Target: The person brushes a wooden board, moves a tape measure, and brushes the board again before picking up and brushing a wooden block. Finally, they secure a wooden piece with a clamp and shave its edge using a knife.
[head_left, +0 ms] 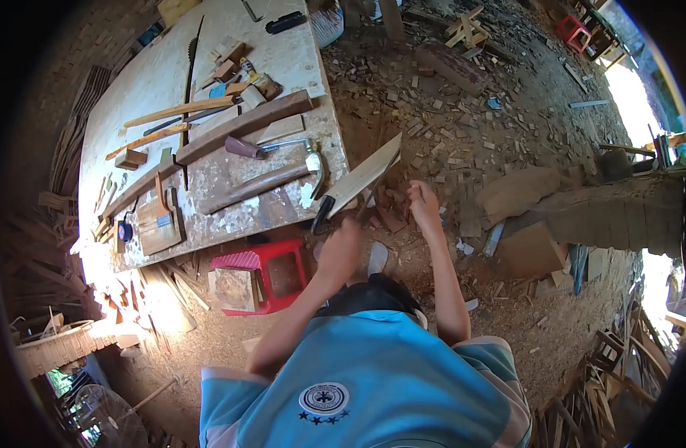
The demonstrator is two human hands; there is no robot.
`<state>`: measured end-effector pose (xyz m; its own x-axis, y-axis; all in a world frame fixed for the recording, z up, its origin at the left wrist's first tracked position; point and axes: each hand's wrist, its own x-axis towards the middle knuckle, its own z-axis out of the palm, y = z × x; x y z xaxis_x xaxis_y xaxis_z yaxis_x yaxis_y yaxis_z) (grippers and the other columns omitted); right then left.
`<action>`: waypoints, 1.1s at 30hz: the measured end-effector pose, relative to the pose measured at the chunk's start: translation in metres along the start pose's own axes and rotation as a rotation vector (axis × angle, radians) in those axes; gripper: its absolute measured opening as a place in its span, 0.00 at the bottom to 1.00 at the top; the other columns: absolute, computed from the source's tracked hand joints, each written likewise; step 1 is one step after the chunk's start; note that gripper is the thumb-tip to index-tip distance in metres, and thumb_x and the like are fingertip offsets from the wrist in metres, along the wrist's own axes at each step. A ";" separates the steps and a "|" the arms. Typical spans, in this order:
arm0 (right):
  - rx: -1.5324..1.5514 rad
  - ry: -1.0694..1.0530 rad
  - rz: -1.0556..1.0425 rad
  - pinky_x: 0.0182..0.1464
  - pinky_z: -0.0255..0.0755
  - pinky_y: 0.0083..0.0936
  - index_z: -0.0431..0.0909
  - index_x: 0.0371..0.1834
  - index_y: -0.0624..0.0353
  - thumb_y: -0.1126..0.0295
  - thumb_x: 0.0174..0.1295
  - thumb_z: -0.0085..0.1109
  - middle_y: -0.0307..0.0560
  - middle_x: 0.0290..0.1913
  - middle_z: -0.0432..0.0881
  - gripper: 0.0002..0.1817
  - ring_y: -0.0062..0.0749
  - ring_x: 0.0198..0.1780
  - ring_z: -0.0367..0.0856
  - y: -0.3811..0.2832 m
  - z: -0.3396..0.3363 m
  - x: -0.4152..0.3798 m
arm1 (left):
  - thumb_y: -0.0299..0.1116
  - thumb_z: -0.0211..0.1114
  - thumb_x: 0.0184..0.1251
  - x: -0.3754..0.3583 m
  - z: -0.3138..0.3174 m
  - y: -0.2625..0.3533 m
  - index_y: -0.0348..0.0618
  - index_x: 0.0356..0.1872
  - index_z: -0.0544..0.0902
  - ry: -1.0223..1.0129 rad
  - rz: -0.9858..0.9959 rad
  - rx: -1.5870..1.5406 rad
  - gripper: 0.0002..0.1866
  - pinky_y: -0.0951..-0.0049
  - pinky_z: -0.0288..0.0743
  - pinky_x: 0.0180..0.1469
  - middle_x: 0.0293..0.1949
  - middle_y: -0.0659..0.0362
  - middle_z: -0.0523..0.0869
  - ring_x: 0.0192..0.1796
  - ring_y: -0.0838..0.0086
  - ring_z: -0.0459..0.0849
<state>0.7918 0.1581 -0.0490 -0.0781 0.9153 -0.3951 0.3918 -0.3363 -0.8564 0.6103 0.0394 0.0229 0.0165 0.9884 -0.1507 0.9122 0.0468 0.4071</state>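
Red stool (267,257) beside cluttered table (156,75)

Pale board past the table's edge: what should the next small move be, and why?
Probably bring the right hand to the outer end of the pale board to steady it: that end juts beyond the table, the left hand is near its other end, and the right hand looks empty.

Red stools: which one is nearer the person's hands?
The stool by the table, close to the left hand; the other stool is far across the floor, upper right.
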 end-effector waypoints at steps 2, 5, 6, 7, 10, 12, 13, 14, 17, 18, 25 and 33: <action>-0.022 0.090 -0.060 0.50 0.70 0.29 0.68 0.56 0.59 0.60 0.71 0.36 0.49 0.49 0.75 0.19 0.35 0.52 0.74 -0.004 -0.017 0.000 | 0.30 0.49 0.66 -0.030 -0.006 -0.001 0.34 0.37 0.67 -0.057 -0.117 0.024 0.08 0.51 0.77 0.32 0.24 0.44 0.80 0.30 0.47 0.81; -0.016 0.169 -0.074 0.43 0.69 0.27 0.70 0.52 0.60 0.60 0.70 0.38 0.45 0.44 0.76 0.18 0.31 0.46 0.75 0.017 -0.033 -0.008 | 0.32 0.47 0.68 -0.039 -0.007 0.008 0.36 0.35 0.67 -0.034 -0.249 -0.005 0.08 0.52 0.77 0.31 0.22 0.45 0.80 0.29 0.47 0.82; -0.022 0.188 -0.091 0.41 0.69 0.26 0.71 0.51 0.60 0.61 0.70 0.38 0.45 0.43 0.77 0.17 0.31 0.44 0.75 0.027 -0.038 -0.005 | 0.32 0.47 0.68 -0.020 -0.002 0.014 0.36 0.34 0.66 0.021 -0.176 0.000 0.09 0.52 0.77 0.31 0.22 0.45 0.80 0.29 0.47 0.82; -0.034 0.198 -0.127 0.39 0.67 0.26 0.72 0.49 0.61 0.62 0.69 0.40 0.44 0.41 0.76 0.16 0.29 0.40 0.76 0.056 -0.037 -0.004 | 0.33 0.46 0.69 0.000 0.002 0.018 0.37 0.33 0.66 0.076 -0.100 0.005 0.09 0.52 0.77 0.30 0.22 0.45 0.80 0.28 0.47 0.82; -0.176 0.058 -0.018 0.39 0.68 0.29 0.72 0.47 0.61 0.62 0.68 0.41 0.47 0.39 0.78 0.16 0.32 0.38 0.77 0.092 -0.042 -0.048 | 0.34 0.48 0.68 0.038 0.017 0.022 0.38 0.36 0.67 0.116 -0.078 -0.031 0.09 0.52 0.77 0.29 0.23 0.45 0.80 0.28 0.45 0.81; -0.400 -0.013 -0.059 0.41 0.69 0.34 0.74 0.45 0.62 0.62 0.67 0.41 0.51 0.38 0.79 0.16 0.38 0.40 0.77 0.102 -0.053 -0.092 | 0.35 0.49 0.68 0.038 0.012 0.013 0.38 0.38 0.67 0.107 -0.059 -0.080 0.10 0.52 0.76 0.29 0.23 0.45 0.80 0.28 0.45 0.80; -0.464 -0.091 0.082 0.44 0.69 0.37 0.75 0.43 0.64 0.62 0.65 0.43 0.54 0.39 0.80 0.17 0.45 0.43 0.78 0.106 -0.058 -0.112 | 0.36 0.49 0.68 0.019 0.004 0.004 0.38 0.39 0.68 0.114 -0.004 -0.106 0.10 0.52 0.75 0.29 0.22 0.44 0.80 0.28 0.45 0.80; -0.410 -0.193 0.115 0.46 0.69 0.36 0.76 0.42 0.64 0.66 0.63 0.43 0.53 0.39 0.80 0.15 0.45 0.44 0.78 0.130 -0.067 -0.124 | 0.36 0.50 0.68 -0.007 -0.008 -0.006 0.38 0.39 0.69 0.146 0.044 -0.124 0.10 0.51 0.75 0.29 0.21 0.44 0.79 0.28 0.45 0.80; -0.178 -0.228 0.182 0.43 0.72 0.28 0.77 0.45 0.62 0.76 0.56 0.45 0.50 0.36 0.81 0.15 0.34 0.39 0.80 0.151 -0.092 -0.133 | 0.36 0.50 0.68 -0.069 -0.058 -0.029 0.37 0.35 0.70 -0.148 -0.195 -0.241 0.11 0.52 0.73 0.31 0.19 0.43 0.77 0.28 0.44 0.79; -0.234 -0.162 0.075 0.43 0.72 0.27 0.76 0.45 0.62 0.77 0.56 0.45 0.49 0.35 0.81 0.15 0.33 0.39 0.79 0.179 -0.103 -0.119 | 0.36 0.51 0.68 -0.085 -0.073 -0.031 0.37 0.33 0.71 -0.180 -0.242 -0.279 0.11 0.52 0.72 0.30 0.18 0.42 0.77 0.27 0.45 0.78; -0.404 -0.265 -0.370 0.37 0.71 0.22 0.75 0.46 0.60 0.62 0.68 0.46 0.43 0.35 0.81 0.14 0.24 0.37 0.79 -0.073 -0.096 0.105 | 0.37 0.53 0.68 -0.033 -0.105 0.003 0.35 0.31 0.76 0.382 -0.492 -0.857 0.14 0.68 0.63 0.23 0.17 0.51 0.72 0.19 0.69 0.71; -0.474 -0.900 -1.091 0.46 0.69 0.31 0.75 0.43 0.65 0.72 0.63 0.48 0.54 0.38 0.79 0.11 0.41 0.42 0.78 -0.282 0.015 0.297 | 0.38 0.54 0.68 0.099 -0.052 0.120 0.35 0.33 0.76 1.205 -1.081 -0.781 0.14 0.69 0.64 0.25 0.17 0.50 0.71 0.20 0.73 0.69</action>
<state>0.6442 0.5211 0.0705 -0.9776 0.1623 0.1342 0.0093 0.6700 -0.7423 0.7002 0.1508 0.1039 -0.9963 0.0105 -0.0850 -0.0749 0.3742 0.9243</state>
